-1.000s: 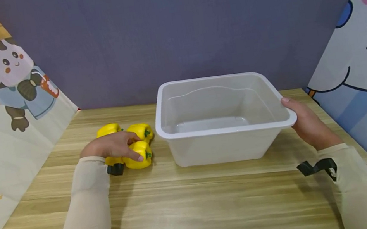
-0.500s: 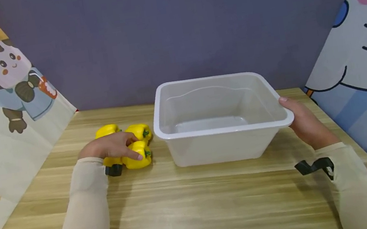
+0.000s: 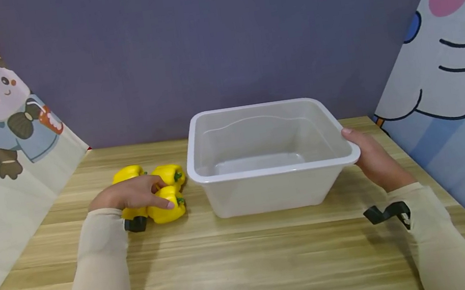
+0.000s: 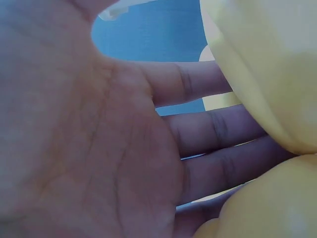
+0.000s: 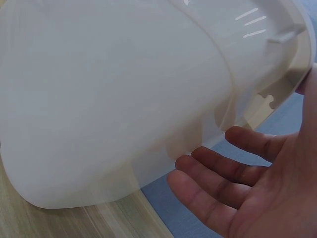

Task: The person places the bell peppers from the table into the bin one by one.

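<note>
Several yellow bell peppers sit close together at the left of the table in the head view. My left hand [image 3: 134, 193] reaches over them, thumb and fingers round the front right bell pepper [image 3: 166, 206], which rests on the table. Behind it lies another yellow pepper [image 3: 170, 174], and a further one [image 3: 127, 173] is at the back left. In the left wrist view, the fingers [image 4: 213, 129] pass behind yellow pepper surfaces. To the right, my right hand [image 3: 375, 159] holds the white plastic tub [image 3: 266, 192] at its right rim, thumb on top and fingers [image 5: 208, 193] below the rim.
The wooden table [image 3: 249, 266] runs up to a grey-blue partition [image 3: 218, 43] behind the tub. Printed cartoon panels stand at the left and right sides. Inside the tub, the visible floor is bare.
The head view has turned a little, so the whole scene sits slightly further left and lower. Both hands keep their places on the pepper and the tub.
</note>
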`<state>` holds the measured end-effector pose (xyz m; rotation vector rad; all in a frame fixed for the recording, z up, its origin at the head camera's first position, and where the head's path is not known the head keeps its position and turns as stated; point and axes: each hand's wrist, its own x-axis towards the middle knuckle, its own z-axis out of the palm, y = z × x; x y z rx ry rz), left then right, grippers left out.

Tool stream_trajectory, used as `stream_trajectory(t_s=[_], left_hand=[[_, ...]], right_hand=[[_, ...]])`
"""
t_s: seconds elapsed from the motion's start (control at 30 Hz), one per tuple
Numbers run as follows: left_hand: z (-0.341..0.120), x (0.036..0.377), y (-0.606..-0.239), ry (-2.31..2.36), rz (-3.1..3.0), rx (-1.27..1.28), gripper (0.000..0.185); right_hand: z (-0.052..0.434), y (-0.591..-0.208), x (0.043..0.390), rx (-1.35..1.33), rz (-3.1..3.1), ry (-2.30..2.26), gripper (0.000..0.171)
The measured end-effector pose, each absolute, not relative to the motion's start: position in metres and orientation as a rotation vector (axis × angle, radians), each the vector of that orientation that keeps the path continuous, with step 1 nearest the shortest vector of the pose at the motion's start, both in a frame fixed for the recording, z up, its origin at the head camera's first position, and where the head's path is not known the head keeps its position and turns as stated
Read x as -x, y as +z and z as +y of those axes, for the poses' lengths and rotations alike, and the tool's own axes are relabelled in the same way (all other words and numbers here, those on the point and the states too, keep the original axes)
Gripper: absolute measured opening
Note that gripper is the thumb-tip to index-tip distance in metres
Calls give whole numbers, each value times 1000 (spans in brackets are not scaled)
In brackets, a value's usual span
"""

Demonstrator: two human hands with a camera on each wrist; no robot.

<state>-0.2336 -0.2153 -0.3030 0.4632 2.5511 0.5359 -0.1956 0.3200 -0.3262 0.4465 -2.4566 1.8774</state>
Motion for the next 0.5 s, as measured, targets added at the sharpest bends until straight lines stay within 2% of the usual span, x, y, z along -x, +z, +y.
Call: stream_trajectory(t_s=[0.5], left_hand=[[-216, 232, -302, 515, 2561, -475, 80]], right_hand=[[320, -326, 194, -454, -2478, 1840, 54]])
